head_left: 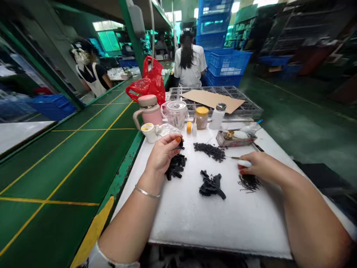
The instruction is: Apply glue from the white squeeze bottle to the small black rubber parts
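Note:
My left hand (163, 152) is curled, pinching a small black plastic part (180, 143) between thumb and fingers above a heap of similar black parts (175, 166). My right hand (256, 166) is closed on a thin tool with a white grip (243, 163), its metal tip pointing left. Beside and under that hand lies a bundle of thin black pins (249, 182). A pile of tiny dark pieces (209, 150) sits between the hands, further back. Another clump of black parts (211, 185) lies nearer me on the white pad (195, 219).
At the back of the pad stand a pink mug (148, 111), a clear lidded cup (176, 112), a yellow-capped jar (201, 117), a white bottle (217, 116) and a small tray (234, 138). A green conveyor (69, 156) runs left. Two people work further along the line.

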A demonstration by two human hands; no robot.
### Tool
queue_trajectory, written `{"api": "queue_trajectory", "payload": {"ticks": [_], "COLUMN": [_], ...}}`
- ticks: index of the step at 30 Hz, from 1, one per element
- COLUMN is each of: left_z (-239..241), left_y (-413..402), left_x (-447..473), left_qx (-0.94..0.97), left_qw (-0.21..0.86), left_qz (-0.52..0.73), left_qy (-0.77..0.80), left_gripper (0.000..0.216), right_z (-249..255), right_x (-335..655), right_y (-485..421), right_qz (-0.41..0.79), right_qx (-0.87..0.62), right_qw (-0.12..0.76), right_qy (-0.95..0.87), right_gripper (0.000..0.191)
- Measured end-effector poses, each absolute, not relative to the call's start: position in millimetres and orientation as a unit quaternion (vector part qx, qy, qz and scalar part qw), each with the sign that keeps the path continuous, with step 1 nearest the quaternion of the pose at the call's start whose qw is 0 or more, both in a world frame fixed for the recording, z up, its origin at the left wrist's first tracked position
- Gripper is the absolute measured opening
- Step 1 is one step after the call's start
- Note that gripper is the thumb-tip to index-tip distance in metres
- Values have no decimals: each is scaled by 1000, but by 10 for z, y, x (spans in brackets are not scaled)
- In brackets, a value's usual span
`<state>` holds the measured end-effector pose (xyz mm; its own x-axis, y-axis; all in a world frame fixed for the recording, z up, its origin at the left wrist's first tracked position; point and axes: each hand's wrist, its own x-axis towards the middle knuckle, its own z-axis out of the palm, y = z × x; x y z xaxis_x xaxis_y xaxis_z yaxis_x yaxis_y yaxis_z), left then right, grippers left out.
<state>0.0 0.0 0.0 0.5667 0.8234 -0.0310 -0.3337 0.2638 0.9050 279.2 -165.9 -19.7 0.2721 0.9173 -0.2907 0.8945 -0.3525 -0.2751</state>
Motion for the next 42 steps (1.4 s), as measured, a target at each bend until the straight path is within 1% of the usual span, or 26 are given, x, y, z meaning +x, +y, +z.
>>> {"api": "queue_trajectory", "payload": {"ticks": [11,16,20,25,28,30,34,38,40,42], "left_z": [-17,-28,-37,-73,-104,-120,-138,-151,-160,-170], "left_y": [-38,-113,-215,-321,-371,-408,-477,-496,-490,-484], "left_x": [59,97,139,203,239,260,297,315,316,314], "left_qx": [487,489,492,494,490,488,481,473,468,466], "left_qw": [754,768,792,814,823,828,837,846,850,851], "left_qz": [358,326,275,219,197,185,163,150,149,149], "left_qy": [257,255,235,213,206,205,204,195,190,190], "left_gripper": [20,20,17,15,17,19,20,18,18,17], "right_z": [1,163,241,275,255,228,165,116,99,87], "right_x": [2662,2632,2623,2576,2497,2406,2134,1870,1788,1740], "right_y": [-1709,-1758,-1800,-1801,-1770,-1740,-1691,-1707,-1728,-1740], "right_qz": [212,184,182,258,295,296,236,86,27,-4], "right_qx": [-783,-797,-797,-754,-718,-695,-654,-617,-594,-571], "right_qw": [47,95,167,295,388,446,518,566,566,561], "right_qy": [-583,-568,-552,-527,-497,-479,-498,-540,-571,-599], "right_gripper": [11,17,17,8,12,16,15,4,12,17]}}
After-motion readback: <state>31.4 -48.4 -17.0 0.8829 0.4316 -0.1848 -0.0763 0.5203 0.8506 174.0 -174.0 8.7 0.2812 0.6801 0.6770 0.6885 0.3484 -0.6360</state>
